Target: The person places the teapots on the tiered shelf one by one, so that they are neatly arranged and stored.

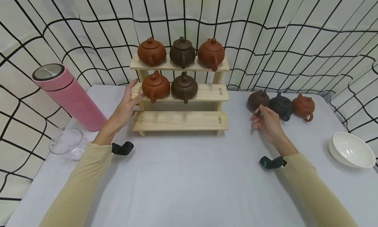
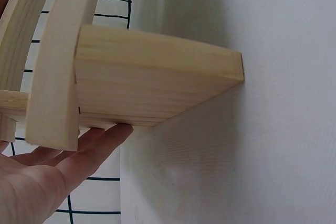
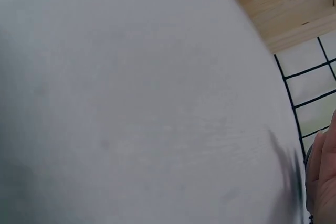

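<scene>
My left hand (image 1: 125, 103) holds the left end of a three-tier wooden stand (image 1: 180, 120), thumb at the front edge of the middle shelf. In the left wrist view its fingers (image 2: 97, 148) lie along the stand's side. On the right, my right hand (image 1: 270, 122) pinches the handle of a brown teapot (image 1: 257, 100) that stands on the table. The right wrist view catches only part of this hand (image 3: 323, 177). Beside that pot are a black teapot (image 1: 281, 106) and a reddish teapot (image 1: 303, 106).
Several teapots occupy the upper tiers, among them a dark one (image 1: 182, 52) on top and an orange one (image 1: 155, 85) in the middle. A pink flask (image 1: 72, 97) and clear bowl (image 1: 66, 143) stand left, a white bowl (image 1: 351, 149) right. Wire mesh (image 1: 251, 23) surrounds the table.
</scene>
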`<act>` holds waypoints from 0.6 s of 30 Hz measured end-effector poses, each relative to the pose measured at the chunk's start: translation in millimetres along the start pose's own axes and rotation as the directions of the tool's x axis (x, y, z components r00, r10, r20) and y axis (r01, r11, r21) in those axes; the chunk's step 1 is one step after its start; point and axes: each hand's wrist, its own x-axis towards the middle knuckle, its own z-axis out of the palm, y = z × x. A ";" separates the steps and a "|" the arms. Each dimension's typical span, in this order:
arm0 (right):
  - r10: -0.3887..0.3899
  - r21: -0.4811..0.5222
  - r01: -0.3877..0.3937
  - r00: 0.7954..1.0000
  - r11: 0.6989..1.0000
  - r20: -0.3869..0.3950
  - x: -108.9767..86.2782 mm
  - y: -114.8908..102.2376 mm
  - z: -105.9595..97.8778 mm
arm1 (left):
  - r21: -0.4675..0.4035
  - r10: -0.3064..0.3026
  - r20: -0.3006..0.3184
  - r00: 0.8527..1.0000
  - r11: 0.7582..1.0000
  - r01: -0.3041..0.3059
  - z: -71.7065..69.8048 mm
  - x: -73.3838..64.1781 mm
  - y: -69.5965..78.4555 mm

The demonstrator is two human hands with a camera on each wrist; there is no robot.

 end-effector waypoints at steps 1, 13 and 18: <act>-0.012 -0.001 0.012 1.000 1.000 -0.001 -2.1 -1.0 0.0 | 0.003 -0.002 0.000 1.000 1.000 0.002 -0.1 0.1 -0.2; -0.244 -0.128 0.259 0.962 0.957 0.123 -44.5 -38.6 28.3 | -0.004 -0.001 0.002 1.000 1.000 0.001 -2.6 1.5 -2.7; -0.223 -0.169 0.252 0.959 0.953 0.176 -62.5 -51.0 56.2 | -0.009 -0.006 0.003 1.000 1.000 0.006 -0.9 1.2 -1.6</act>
